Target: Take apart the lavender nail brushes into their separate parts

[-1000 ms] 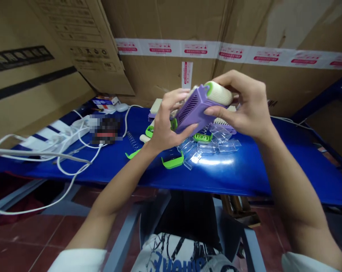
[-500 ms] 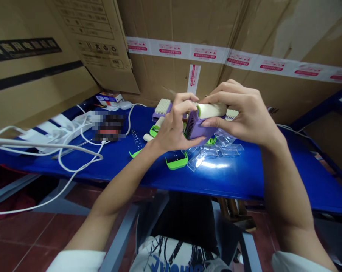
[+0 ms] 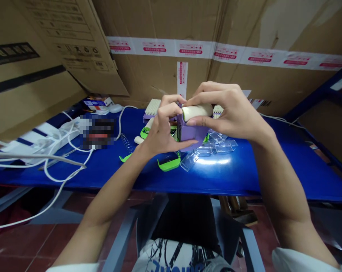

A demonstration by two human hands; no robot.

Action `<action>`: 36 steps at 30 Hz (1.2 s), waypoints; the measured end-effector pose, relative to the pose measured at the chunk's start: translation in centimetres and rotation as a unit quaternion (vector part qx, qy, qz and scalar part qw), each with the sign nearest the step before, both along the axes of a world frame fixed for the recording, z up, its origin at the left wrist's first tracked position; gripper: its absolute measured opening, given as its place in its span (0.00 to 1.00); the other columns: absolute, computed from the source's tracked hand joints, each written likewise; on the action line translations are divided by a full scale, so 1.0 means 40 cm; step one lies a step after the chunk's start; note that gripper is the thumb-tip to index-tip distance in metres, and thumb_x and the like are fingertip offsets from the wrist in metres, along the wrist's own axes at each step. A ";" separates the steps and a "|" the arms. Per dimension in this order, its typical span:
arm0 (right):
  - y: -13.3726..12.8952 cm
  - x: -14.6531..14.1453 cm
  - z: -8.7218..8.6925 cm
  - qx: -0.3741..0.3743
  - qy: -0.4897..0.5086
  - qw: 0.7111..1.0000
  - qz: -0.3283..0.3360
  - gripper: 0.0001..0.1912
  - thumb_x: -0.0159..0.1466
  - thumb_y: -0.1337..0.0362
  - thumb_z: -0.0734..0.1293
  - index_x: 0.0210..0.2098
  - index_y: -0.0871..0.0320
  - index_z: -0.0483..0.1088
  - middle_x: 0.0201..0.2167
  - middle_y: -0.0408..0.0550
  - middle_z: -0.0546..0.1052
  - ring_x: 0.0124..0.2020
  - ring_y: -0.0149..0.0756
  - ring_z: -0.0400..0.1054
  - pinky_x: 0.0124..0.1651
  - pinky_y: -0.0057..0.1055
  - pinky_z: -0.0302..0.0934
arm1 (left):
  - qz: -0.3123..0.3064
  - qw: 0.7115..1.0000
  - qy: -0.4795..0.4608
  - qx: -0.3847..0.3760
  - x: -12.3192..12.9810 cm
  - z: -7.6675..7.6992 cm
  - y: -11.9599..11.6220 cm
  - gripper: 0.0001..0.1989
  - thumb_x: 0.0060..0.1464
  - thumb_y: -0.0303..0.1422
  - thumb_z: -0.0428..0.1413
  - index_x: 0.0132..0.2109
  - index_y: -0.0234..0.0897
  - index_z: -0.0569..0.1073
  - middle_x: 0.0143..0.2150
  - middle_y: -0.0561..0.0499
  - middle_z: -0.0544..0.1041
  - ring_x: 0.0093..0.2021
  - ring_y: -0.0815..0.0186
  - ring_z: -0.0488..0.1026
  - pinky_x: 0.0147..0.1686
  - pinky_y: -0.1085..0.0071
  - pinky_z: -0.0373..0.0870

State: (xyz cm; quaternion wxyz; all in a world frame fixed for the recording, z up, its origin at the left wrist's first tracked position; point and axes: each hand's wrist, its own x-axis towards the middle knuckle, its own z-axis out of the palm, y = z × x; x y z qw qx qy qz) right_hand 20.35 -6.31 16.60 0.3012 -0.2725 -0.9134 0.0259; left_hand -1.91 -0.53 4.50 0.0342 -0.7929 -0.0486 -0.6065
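Note:
A purple plastic housing (image 3: 194, 133) with a slotted end is held up over the blue table. My left hand (image 3: 162, 132) grips it from the left, thumb along its lower front and fingers near the top. Across its top lies a cream ribbed roller (image 3: 198, 112) with a green rim at its near end. My right hand (image 3: 230, 111) is closed around the roller, thumb on the front and fingers over the top. Whether the roller is fixed in the housing, I cannot tell. Behind my left hand stands another purple piece with cream bristle-like rows (image 3: 153, 107).
Several clear plastic pieces (image 3: 226, 146) and a bright green part (image 3: 169, 164) lie below my hands. A coiled spring (image 3: 126, 142) sits at left, near a power strip (image 3: 54, 138) and looping white cables (image 3: 66, 180). Cardboard walls (image 3: 156, 71) enclose the blue table (image 3: 230, 181).
The whole view has shifted, so the table, hands and held pieces appear further left. Both hands keep their grip on the housing and roller, with little other visible change.

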 end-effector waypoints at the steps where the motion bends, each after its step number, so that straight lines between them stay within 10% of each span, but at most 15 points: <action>1: 0.001 0.001 0.002 -0.015 0.001 1.000 -0.004 0.15 0.72 0.50 0.74 0.51 0.50 0.87 0.46 0.51 0.85 0.47 0.49 0.79 0.51 0.47 0.71 | -0.007 1.000 0.000 -0.004 -0.002 0.001 -0.002 0.51 0.46 0.54 0.80 0.68 0.51 0.62 0.62 0.41 0.72 0.59 0.49 0.77 0.34 0.62 0.82; 15: 0.001 -0.004 0.014 -0.100 -0.034 0.994 0.013 0.11 0.69 0.48 0.75 0.46 0.41 0.85 0.40 0.44 0.84 0.44 0.41 0.78 0.47 0.39 0.73 | 0.060 0.997 0.055 0.011 -0.012 0.019 -0.016 0.42 0.51 0.61 0.76 0.58 0.50 0.61 0.54 0.47 0.72 0.53 0.53 0.78 0.40 0.55 0.82; 23: 0.008 0.015 0.004 -0.075 -0.054 0.996 0.001 0.14 0.74 0.43 0.70 0.46 0.43 0.81 0.44 0.46 0.83 0.51 0.44 0.78 0.45 0.37 0.73 | -0.022 0.997 0.069 -0.027 -0.006 0.000 0.009 0.47 0.50 0.59 0.77 0.65 0.53 0.62 0.55 0.46 0.70 0.54 0.51 0.80 0.26 0.69 0.79; 28: -0.007 0.019 0.006 -0.046 -0.019 0.998 -0.038 0.20 0.73 0.38 0.69 0.50 0.44 0.79 0.50 0.49 0.83 0.56 0.49 0.78 0.54 0.42 0.74 | 0.002 0.991 0.034 -0.129 -0.016 -0.012 -0.001 0.52 0.58 0.60 0.73 0.77 0.56 0.54 0.68 0.42 0.73 0.62 0.48 0.83 0.49 0.57 0.88; 31: -0.021 0.013 0.010 -0.005 -0.015 0.998 -0.062 0.24 0.75 0.37 0.66 0.56 0.45 0.78 0.55 0.52 0.82 0.60 0.53 0.76 0.61 0.48 0.73 | 0.033 0.988 0.005 -0.148 -0.023 0.006 -0.018 0.39 0.68 0.61 0.63 0.77 0.56 0.64 0.70 0.44 0.77 0.70 0.45 0.80 0.66 0.48 0.82; 36: -0.028 0.004 0.005 0.024 -0.080 0.995 -0.062 0.22 0.76 0.41 0.63 0.56 0.44 0.80 0.54 0.53 0.81 0.55 0.55 0.78 0.60 0.51 0.71 | 0.051 0.993 -0.021 -0.104 -0.024 0.040 -0.057 0.20 0.77 0.51 0.54 0.63 0.52 0.85 0.61 0.51 0.88 0.63 0.48 0.86 0.63 0.45 0.85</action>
